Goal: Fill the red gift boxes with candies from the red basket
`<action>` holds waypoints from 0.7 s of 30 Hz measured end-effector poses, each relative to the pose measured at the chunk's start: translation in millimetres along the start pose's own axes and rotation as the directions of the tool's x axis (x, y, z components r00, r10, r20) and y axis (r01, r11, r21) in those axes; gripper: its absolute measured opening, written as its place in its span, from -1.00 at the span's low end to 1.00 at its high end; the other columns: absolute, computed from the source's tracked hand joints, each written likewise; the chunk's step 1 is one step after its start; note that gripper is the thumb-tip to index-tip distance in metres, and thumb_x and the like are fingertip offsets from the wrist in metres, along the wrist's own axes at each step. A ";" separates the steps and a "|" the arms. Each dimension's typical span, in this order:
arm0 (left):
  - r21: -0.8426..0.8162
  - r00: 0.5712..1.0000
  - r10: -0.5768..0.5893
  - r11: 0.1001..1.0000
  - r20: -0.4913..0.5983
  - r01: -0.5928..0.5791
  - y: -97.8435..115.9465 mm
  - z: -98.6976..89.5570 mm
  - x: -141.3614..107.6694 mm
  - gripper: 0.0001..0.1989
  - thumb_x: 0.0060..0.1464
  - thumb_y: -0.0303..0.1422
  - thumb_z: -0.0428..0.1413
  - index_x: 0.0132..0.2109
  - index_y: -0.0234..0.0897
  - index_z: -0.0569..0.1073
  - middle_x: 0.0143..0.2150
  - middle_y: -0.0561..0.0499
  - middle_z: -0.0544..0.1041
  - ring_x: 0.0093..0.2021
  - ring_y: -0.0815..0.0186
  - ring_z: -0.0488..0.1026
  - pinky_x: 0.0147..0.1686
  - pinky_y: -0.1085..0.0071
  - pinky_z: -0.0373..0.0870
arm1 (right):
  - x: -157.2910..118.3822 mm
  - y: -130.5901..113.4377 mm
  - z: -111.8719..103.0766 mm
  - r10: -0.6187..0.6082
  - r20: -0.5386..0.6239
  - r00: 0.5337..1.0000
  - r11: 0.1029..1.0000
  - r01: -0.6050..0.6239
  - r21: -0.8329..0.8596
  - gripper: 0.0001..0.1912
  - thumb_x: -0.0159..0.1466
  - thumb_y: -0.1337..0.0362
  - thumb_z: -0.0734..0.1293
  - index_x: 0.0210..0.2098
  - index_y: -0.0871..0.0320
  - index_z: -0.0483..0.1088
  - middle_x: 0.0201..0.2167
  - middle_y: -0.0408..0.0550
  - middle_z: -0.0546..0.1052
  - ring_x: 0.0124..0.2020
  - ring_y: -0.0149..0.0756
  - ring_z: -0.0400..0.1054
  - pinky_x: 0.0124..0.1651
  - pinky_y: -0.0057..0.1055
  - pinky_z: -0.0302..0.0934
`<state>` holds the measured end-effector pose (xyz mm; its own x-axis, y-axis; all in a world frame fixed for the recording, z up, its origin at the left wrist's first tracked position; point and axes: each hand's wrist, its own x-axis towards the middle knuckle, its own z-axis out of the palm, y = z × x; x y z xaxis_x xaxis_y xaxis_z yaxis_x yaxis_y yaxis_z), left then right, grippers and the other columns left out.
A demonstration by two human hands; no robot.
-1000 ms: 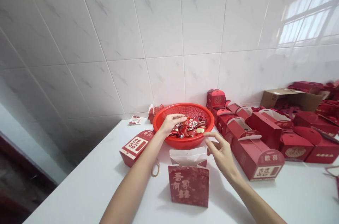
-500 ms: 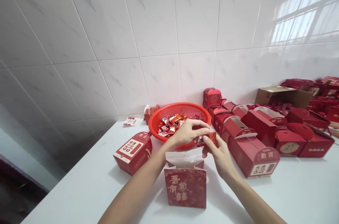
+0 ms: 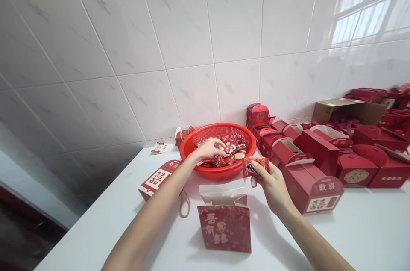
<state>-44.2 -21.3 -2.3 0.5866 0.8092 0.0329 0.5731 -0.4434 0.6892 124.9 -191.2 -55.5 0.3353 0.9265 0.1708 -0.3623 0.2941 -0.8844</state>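
A red plastic basket (image 3: 205,172) holds several wrapped candies (image 3: 231,148). Inside it, my left hand (image 3: 209,149) reaches over the candies with fingers apart and a little bent; its fingertips touch or nearly touch the wrappers. To the right of the basket's front, my right hand (image 3: 270,181) pinches a red wrapped candy (image 3: 250,166) between thumb and fingers. Between my forearms an upright dark red paper gift box (image 3: 224,228) stands with its top open, white inside.
A closed red gift box (image 3: 156,179) with a cord loop lies left, partly behind my left arm. Small printed cards (image 3: 160,148) lie near the wall. Several red boxes (image 3: 315,181) crowd the right side, with a brown cardboard carton (image 3: 335,110) behind.
My left hand has left my right hand and moved left into the basket. The right hand keeps the candy, now shown more fully, slightly right of before.
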 end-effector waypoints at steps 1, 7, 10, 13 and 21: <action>0.062 0.998 -0.022 0.998 0.054 0.018 -0.9 2.2 1.1 -0.70 -0.26 -0.43 0.33 -0.24 -0.29 0.62 -0.27 0.00 0.61 -0.19 0.17 0.51 -0.20 0.40 0.36 | -0.2 -0.3 -0.2 0.000 -0.005 1.000 1.000 0.000 -0.001 -0.59 0.07 0.00 0.53 -0.33 0.22 0.47 -0.49 -0.15 0.46 -0.64 -0.48 0.25 -0.54 -0.45 0.14; 0.350 0.956 -0.188 0.931 0.224 0.101 -11.0 9.6 3.9 -0.60 -0.42 -0.63 0.25 -0.31 -0.24 0.64 -0.44 0.05 0.55 -0.37 0.16 0.49 -0.41 0.42 0.31 | 0.1 0.7 -3.9 0.000 -0.022 1.000 1.000 0.000 -0.008 -0.61 0.06 -0.01 0.53 -0.36 0.20 0.49 -0.50 -0.17 0.45 -0.62 -0.48 0.25 -0.55 -0.47 0.15; 0.395 0.965 -0.192 0.912 0.177 0.109 -11.0 8.3 0.6 -0.56 -0.35 -0.57 0.30 -0.19 -0.22 0.64 -0.30 0.01 0.60 -0.28 0.15 0.53 -0.37 0.43 0.36 | -0.5 0.6 -3.9 -0.003 -0.016 1.000 1.000 0.003 -0.012 -0.61 0.06 0.00 0.53 -0.36 0.20 0.50 -0.50 -0.17 0.45 -0.62 -0.48 0.24 -0.55 -0.47 0.15; 0.410 0.986 -0.163 0.902 0.027 0.138 -6.6 5.9 -4.2 -0.48 -0.18 -0.52 0.27 0.02 -0.23 0.57 -0.06 -0.06 0.60 -0.09 0.11 0.54 -0.17 0.41 0.41 | -1.2 -0.1 -2.8 -0.002 -0.019 1.000 1.000 0.002 -0.020 -0.61 0.06 0.00 0.52 -0.35 0.20 0.50 -0.51 -0.16 0.45 -0.63 -0.48 0.24 -0.55 -0.46 0.15; 0.356 0.997 -0.079 0.932 0.021 0.066 -2.8 7.2 -5.0 -0.51 -0.05 -0.61 0.10 0.06 -0.24 0.54 0.05 -0.09 0.59 0.09 0.13 0.49 0.04 0.37 0.38 | -1.1 1.6 -1.6 -0.013 -0.027 1.000 0.996 0.011 -0.091 -0.60 0.07 -0.01 0.50 -0.32 0.22 0.48 -0.56 -0.17 0.44 -0.66 -0.47 0.21 -0.56 -0.46 0.11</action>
<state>-44.7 -26.8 -9.6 0.5513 0.8335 -0.0363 0.7767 -0.4968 0.3873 125.3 -192.1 -57.8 0.3635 0.9159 0.1705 -0.2778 0.2812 -0.9185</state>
